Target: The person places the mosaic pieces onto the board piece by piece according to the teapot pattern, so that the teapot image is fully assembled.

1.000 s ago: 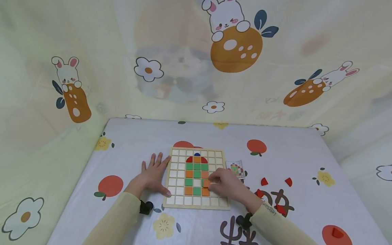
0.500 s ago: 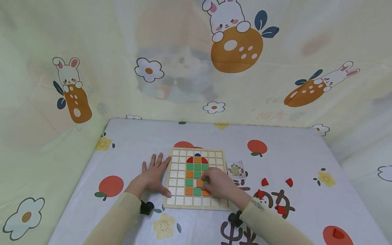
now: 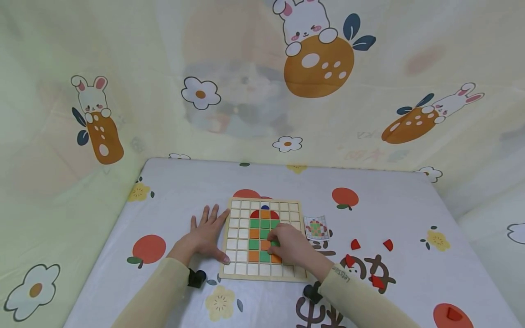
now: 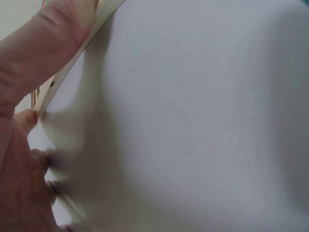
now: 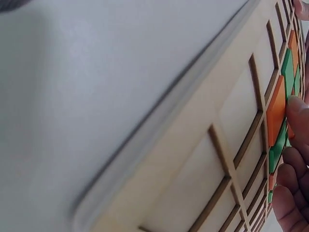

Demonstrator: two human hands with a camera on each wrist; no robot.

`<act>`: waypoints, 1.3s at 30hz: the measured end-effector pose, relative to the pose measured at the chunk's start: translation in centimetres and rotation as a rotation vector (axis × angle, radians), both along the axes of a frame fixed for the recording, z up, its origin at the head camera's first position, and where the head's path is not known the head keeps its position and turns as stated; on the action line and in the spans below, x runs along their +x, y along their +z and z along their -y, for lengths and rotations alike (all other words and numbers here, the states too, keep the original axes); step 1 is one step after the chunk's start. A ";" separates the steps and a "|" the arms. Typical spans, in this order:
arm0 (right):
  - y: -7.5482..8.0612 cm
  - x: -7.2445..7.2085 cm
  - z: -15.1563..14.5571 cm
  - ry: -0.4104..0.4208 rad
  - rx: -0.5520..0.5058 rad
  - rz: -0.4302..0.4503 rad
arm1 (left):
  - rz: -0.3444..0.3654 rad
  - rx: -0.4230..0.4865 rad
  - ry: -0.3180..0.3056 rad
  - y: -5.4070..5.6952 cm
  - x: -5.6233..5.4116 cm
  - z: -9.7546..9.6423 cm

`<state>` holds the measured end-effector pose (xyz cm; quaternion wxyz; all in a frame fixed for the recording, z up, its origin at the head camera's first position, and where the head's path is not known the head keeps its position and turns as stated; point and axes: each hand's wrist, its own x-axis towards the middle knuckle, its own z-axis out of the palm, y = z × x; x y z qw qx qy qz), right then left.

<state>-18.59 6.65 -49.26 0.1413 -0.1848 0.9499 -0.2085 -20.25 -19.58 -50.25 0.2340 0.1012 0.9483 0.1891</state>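
Note:
A wooden grid board (image 3: 262,277) lies on the table, with coloured tiles in its middle columns. My left hand (image 3: 203,233) rests spread along its left edge; in the left wrist view the thumb (image 4: 48,43) lies on the frame. My right hand (image 3: 290,243) is over the board's right half, thumb and forefinger at an orange square tile (image 3: 265,245) in the middle column. That tile sits between a green tile (image 3: 254,244) and another green one (image 5: 277,145) partly under the hand. In the right wrist view, the fingers cover most of the orange tile.
A small pattern card (image 3: 316,228) lies against the board's right side. Several red quarter-round pieces, such as one red piece (image 3: 377,281), are scattered to the right on the printed tablecloth (image 3: 176,296). A printed curtain (image 3: 246,150) hangs behind the table.
My right hand has moved left with the orange tile, from over the right green tile to the middle column, where the tile now sits in its cell. My left hand has stayed put.

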 end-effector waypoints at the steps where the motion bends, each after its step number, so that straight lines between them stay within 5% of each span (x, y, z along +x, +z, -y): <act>1: 0.0 0.0 0.0 -0.001 0.001 0.002 | 0.000 -0.002 -0.001 0.0 0.0 0.0; 19: 0.1 0.0 0.0 0.033 -0.012 -0.010 | -0.016 0.017 -0.007 0.3 0.1 0.1; 24: 0.2 -0.1 -0.7 -0.019 -0.066 0.005 | -0.014 0.013 -0.010 0.5 0.2 0.0; 31: 1.2 0.2 -4.7 -0.165 -0.193 0.038 | -0.014 0.013 -0.014 0.2 0.1 0.1; 39: 2.1 1.5 -12.0 -0.250 -0.255 -0.071 | -0.019 0.017 -0.007 -0.2 0.0 0.1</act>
